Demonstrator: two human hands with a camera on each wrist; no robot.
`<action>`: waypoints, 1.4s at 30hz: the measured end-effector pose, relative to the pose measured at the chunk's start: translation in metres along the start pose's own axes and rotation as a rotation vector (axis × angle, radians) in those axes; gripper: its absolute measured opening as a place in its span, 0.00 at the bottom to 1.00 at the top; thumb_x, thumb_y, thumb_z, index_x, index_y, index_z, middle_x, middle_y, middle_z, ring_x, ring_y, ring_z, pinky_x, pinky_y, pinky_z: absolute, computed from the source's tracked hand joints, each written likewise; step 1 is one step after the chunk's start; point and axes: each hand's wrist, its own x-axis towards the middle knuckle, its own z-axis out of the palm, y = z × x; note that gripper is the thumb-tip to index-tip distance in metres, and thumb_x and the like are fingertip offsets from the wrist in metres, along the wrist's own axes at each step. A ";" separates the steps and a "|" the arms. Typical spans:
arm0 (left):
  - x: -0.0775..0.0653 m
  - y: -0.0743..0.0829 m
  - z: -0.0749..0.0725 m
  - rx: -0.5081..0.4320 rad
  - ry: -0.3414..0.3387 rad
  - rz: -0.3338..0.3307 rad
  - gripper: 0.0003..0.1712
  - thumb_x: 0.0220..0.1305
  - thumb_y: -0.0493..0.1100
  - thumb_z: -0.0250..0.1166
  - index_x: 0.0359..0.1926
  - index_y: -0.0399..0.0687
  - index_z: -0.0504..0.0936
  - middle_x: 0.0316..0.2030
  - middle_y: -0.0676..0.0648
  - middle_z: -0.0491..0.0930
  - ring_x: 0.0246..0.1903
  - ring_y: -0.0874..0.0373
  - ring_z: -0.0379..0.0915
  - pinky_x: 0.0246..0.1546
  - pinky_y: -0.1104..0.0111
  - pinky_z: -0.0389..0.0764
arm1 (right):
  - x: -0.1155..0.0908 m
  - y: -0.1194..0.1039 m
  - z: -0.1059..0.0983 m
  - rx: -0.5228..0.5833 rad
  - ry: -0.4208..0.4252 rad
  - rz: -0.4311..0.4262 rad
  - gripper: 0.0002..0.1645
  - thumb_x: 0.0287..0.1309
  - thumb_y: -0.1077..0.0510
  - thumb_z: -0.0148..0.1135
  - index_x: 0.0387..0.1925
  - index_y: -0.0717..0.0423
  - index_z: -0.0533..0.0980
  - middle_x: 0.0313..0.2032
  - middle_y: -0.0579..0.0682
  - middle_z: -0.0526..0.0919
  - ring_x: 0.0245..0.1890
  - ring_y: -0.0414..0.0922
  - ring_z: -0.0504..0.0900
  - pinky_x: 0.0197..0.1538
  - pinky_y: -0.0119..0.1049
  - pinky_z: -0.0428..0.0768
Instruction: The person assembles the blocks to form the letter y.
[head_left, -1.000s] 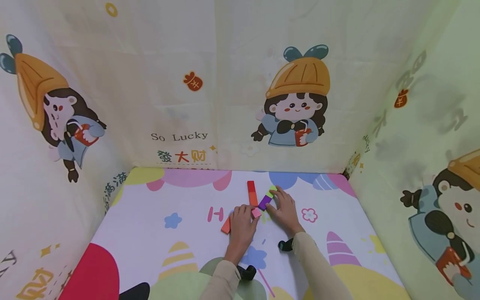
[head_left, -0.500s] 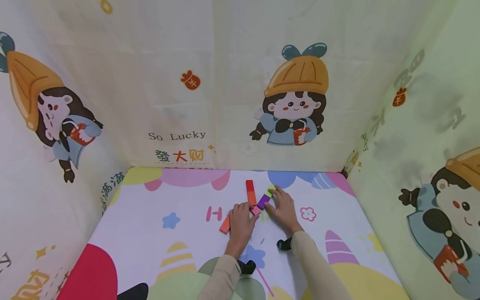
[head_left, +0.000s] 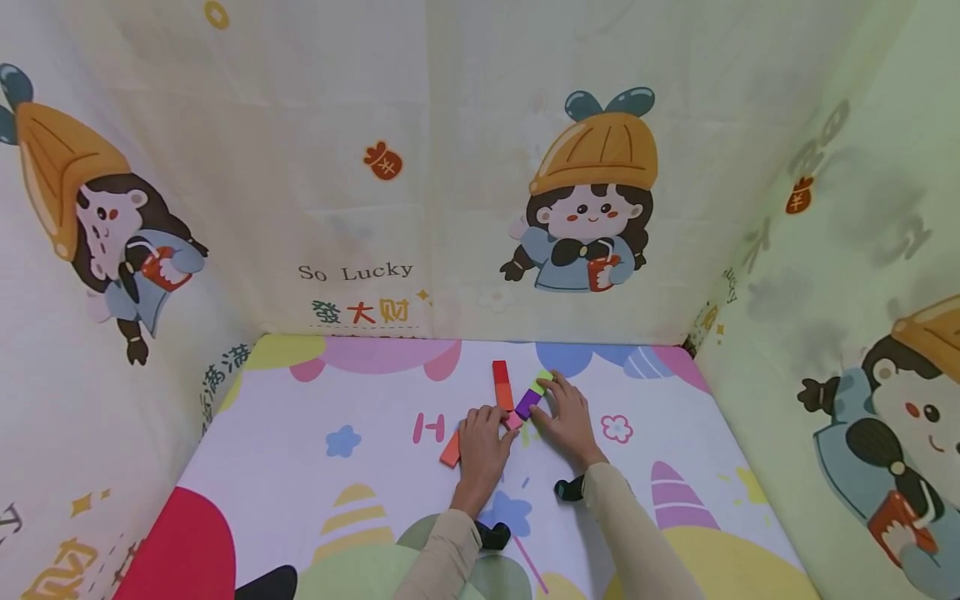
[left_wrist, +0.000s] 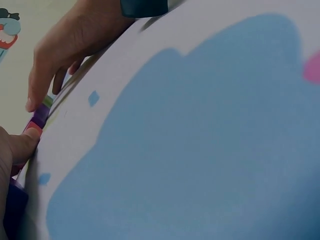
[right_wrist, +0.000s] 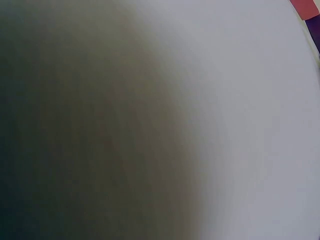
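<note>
My left hand (head_left: 483, 446) pinches a small pink block (head_left: 513, 420) between thumb and fingers; the block sits against the lower end of a purple block (head_left: 528, 404). A lime-green block (head_left: 543, 382) continues the slanted row beyond the purple one. My right hand (head_left: 567, 421) grips this row from the right, its thumb at the purple block and a finger at the green end. Left of the row, a red block (head_left: 499, 372) and an orange block (head_left: 504, 397) lie end to end. Another orange block (head_left: 450, 450) pokes out beside my left hand, partly covered.
A white play mat (head_left: 285, 483) with printed shapes covers the table. Patterned cloth walls (head_left: 465, 208) stand at the back and both sides. A dark blue thing (left_wrist: 15, 205) shows below my left hand in the left wrist view.
The pink block has turned slightly and moved up to line up with the purple block's lower end. The camera view shifts a little; both hands stay in nearly the same place.
</note>
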 end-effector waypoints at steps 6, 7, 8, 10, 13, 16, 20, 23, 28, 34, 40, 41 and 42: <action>0.001 -0.001 0.002 0.023 0.016 0.018 0.22 0.59 0.58 0.77 0.50 0.59 0.83 0.48 0.52 0.83 0.51 0.54 0.75 0.55 0.57 0.76 | 0.002 -0.003 -0.001 -0.002 0.005 0.024 0.37 0.65 0.41 0.66 0.71 0.50 0.72 0.80 0.61 0.60 0.80 0.64 0.58 0.78 0.69 0.53; 0.002 0.000 0.002 0.026 0.018 0.019 0.22 0.59 0.58 0.78 0.50 0.59 0.83 0.48 0.52 0.83 0.51 0.54 0.75 0.55 0.57 0.76 | 0.002 -0.003 -0.001 -0.001 -0.001 0.032 0.37 0.66 0.41 0.66 0.71 0.49 0.72 0.80 0.61 0.60 0.80 0.64 0.57 0.78 0.69 0.52; 0.002 0.000 0.002 0.027 0.020 0.019 0.22 0.59 0.58 0.78 0.50 0.59 0.83 0.48 0.52 0.83 0.51 0.54 0.75 0.55 0.57 0.76 | 0.002 -0.004 -0.001 -0.001 -0.009 0.041 0.37 0.66 0.41 0.65 0.71 0.49 0.71 0.80 0.60 0.60 0.81 0.63 0.57 0.79 0.68 0.51; 0.002 0.000 0.002 0.027 0.022 0.016 0.22 0.58 0.58 0.78 0.50 0.59 0.83 0.48 0.52 0.83 0.51 0.55 0.75 0.55 0.57 0.76 | 0.003 -0.004 -0.002 -0.002 -0.018 0.047 0.37 0.66 0.40 0.65 0.71 0.49 0.71 0.79 0.60 0.62 0.81 0.63 0.57 0.79 0.68 0.51; 0.001 0.000 0.003 0.023 0.026 0.013 0.22 0.58 0.58 0.79 0.49 0.59 0.84 0.48 0.52 0.84 0.51 0.55 0.75 0.55 0.57 0.77 | 0.003 -0.003 -0.002 -0.007 -0.026 0.053 0.37 0.66 0.40 0.65 0.71 0.48 0.71 0.79 0.59 0.63 0.81 0.62 0.58 0.80 0.68 0.51; 0.001 0.000 0.003 0.018 0.027 0.014 0.22 0.57 0.57 0.79 0.49 0.59 0.84 0.48 0.52 0.84 0.50 0.55 0.76 0.55 0.56 0.78 | 0.003 -0.002 -0.001 -0.029 -0.026 0.050 0.37 0.65 0.40 0.65 0.71 0.48 0.71 0.78 0.59 0.64 0.80 0.62 0.59 0.79 0.68 0.52; 0.000 -0.001 0.004 0.004 0.027 0.011 0.21 0.57 0.57 0.79 0.48 0.59 0.85 0.48 0.52 0.85 0.50 0.55 0.76 0.55 0.56 0.77 | 0.002 -0.001 -0.001 -0.030 -0.026 0.041 0.37 0.65 0.40 0.65 0.71 0.49 0.72 0.78 0.60 0.64 0.80 0.62 0.59 0.79 0.68 0.53; 0.000 -0.001 0.005 -0.009 0.042 0.019 0.20 0.57 0.57 0.79 0.47 0.58 0.86 0.47 0.52 0.85 0.50 0.55 0.77 0.54 0.56 0.77 | 0.001 -0.001 -0.001 -0.016 -0.017 0.032 0.37 0.65 0.40 0.65 0.70 0.50 0.72 0.78 0.61 0.65 0.79 0.63 0.60 0.78 0.69 0.54; 0.000 -0.001 0.003 -0.027 0.060 0.033 0.20 0.57 0.56 0.79 0.47 0.58 0.87 0.46 0.53 0.85 0.50 0.56 0.77 0.54 0.56 0.77 | 0.001 -0.001 -0.001 -0.015 -0.001 0.023 0.37 0.64 0.41 0.65 0.70 0.51 0.72 0.77 0.62 0.65 0.78 0.64 0.60 0.77 0.70 0.54; -0.003 -0.001 0.000 -0.022 0.062 0.047 0.20 0.58 0.57 0.78 0.49 0.58 0.87 0.47 0.53 0.85 0.51 0.56 0.78 0.54 0.57 0.77 | 0.001 -0.002 -0.002 -0.004 -0.018 0.039 0.36 0.65 0.41 0.65 0.70 0.50 0.72 0.78 0.61 0.64 0.79 0.63 0.59 0.79 0.68 0.53; -0.006 -0.004 -0.001 -0.041 0.083 0.086 0.19 0.60 0.53 0.78 0.50 0.56 0.89 0.47 0.53 0.86 0.49 0.56 0.78 0.52 0.58 0.76 | 0.000 -0.002 0.000 -0.015 -0.003 0.025 0.37 0.65 0.41 0.65 0.71 0.50 0.72 0.78 0.61 0.65 0.79 0.64 0.60 0.78 0.69 0.54; -0.006 -0.004 -0.001 -0.045 0.089 0.092 0.18 0.60 0.53 0.78 0.50 0.56 0.89 0.47 0.53 0.86 0.49 0.56 0.78 0.52 0.58 0.75 | 0.000 -0.002 0.000 -0.018 -0.003 0.026 0.37 0.65 0.41 0.65 0.71 0.49 0.72 0.78 0.60 0.64 0.79 0.64 0.60 0.78 0.69 0.54; -0.006 -0.004 -0.001 -0.048 0.095 0.099 0.18 0.60 0.52 0.78 0.50 0.56 0.89 0.46 0.52 0.86 0.49 0.56 0.78 0.52 0.58 0.75 | 0.000 -0.002 0.000 -0.021 -0.003 0.027 0.37 0.65 0.41 0.65 0.71 0.49 0.71 0.78 0.60 0.64 0.79 0.64 0.60 0.78 0.69 0.54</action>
